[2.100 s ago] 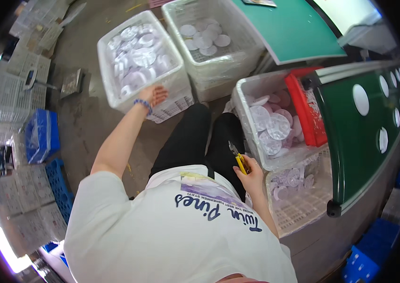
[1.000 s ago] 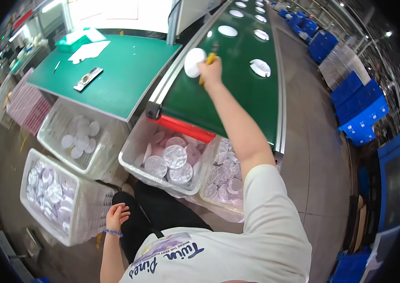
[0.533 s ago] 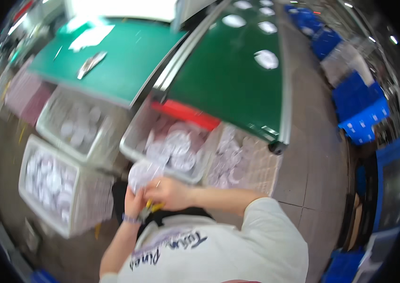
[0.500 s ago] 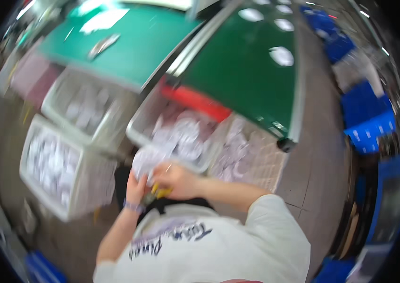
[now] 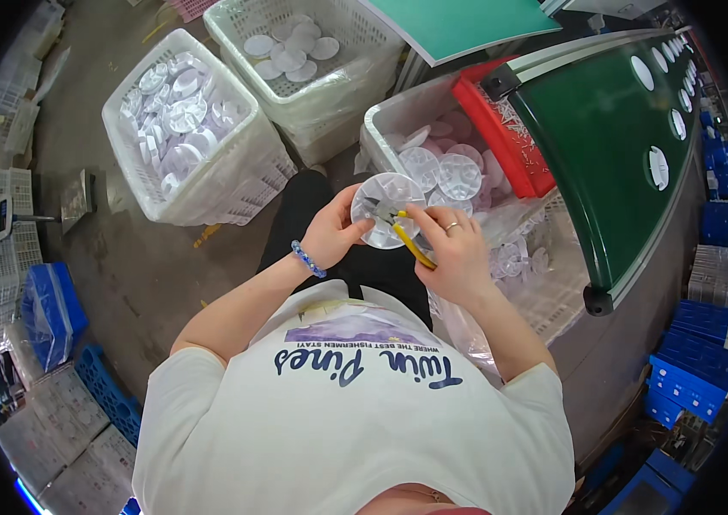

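In front of my body, my left hand [image 5: 335,230] grips a round, clear-white plastic disc [image 5: 374,187] by its left edge, thumb on top. My right hand [image 5: 457,251] is closed around a pair of yellow-handled cutting pliers [image 5: 416,248]. The pliers' metal jaws lie over the middle of the disc, and its ribbed inner side faces up. Whether the jaws bite on anything cannot be made out. Just beyond my hands, a white basket [image 5: 376,137] holds more such discs.
A red tray [image 5: 539,183] of small white scraps lies across that basket. Right of it runs a green conveyor belt [image 5: 587,112] carrying white discs. Two white baskets, one full [image 5: 151,211] and one part-filled [image 5: 342,101], stand left. A green tabletop [image 5: 458,24] is at the top.
The view has swung and steadied, so baskets and belt sit elsewhere in it. Both hands show farther up and right, still with the disc and pliers; the jaws now show over the disc.
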Demonstrator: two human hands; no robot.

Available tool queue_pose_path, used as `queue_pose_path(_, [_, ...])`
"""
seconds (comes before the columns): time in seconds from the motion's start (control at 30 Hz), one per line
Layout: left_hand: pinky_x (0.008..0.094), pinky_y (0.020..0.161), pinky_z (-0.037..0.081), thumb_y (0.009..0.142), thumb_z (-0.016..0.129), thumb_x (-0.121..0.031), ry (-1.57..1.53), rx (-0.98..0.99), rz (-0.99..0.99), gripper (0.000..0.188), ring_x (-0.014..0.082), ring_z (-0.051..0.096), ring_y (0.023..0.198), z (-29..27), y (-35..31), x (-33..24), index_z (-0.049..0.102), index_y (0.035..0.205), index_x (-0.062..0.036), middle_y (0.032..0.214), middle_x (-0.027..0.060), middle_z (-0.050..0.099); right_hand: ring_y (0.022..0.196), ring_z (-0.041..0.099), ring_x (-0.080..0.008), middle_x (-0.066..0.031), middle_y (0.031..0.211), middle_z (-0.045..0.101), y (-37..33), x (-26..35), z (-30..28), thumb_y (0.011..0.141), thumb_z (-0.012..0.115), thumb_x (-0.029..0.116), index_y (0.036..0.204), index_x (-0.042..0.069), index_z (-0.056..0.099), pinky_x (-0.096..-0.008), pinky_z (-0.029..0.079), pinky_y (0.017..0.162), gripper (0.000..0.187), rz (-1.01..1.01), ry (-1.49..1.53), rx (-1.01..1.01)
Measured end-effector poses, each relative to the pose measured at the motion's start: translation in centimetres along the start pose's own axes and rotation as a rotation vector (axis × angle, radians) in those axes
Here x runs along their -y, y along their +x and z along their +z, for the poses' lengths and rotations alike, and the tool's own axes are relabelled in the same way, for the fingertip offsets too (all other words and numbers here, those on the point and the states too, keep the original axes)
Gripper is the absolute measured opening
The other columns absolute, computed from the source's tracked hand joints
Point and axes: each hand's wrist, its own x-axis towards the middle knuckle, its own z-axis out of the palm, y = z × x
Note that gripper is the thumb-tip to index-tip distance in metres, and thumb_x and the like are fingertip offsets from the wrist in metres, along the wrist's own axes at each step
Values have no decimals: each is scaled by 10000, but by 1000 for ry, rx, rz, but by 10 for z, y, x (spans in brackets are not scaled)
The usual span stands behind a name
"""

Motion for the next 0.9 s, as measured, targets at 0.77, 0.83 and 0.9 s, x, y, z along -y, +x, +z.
queue_pose_path(0.77, [404, 681, 481, 917, 466, -227, 858, -149, -49, 274, 368, 617, 785, -9, -11, 85, 622, 952, -4, 818, 201, 635, 835, 572, -256, -76, 917, 557, -51, -14, 91, 640, 699, 110, 1188, 87, 542, -376, 480, 716, 570, 46, 119, 206])
queue_pose_path(0.83, [426, 732, 479, 913, 444, -254, 794, -52, -168, 306, 376, 610, 825, -17, -9, 91, 628, 950, -12, 842, 219, 632, 849, 574, -265, -79, 925, 564, -52, -22, 88, 639, 687, 90, 1181, 80, 548, -373, 481, 721, 560, 38, 162, 197])
queue_pose_path(0.9, [398, 653, 514, 907, 452, -235, 801, -23, -241, 304, 326, 642, 731, -24, -3, 92, 628, 939, 10, 818, 196, 648, 856, 576, -280, -95, 951, 574, -52, -33, 73, 628, 679, 70, 1168, 85, 560, -374, 482, 725, 553, -44, 270, 256])
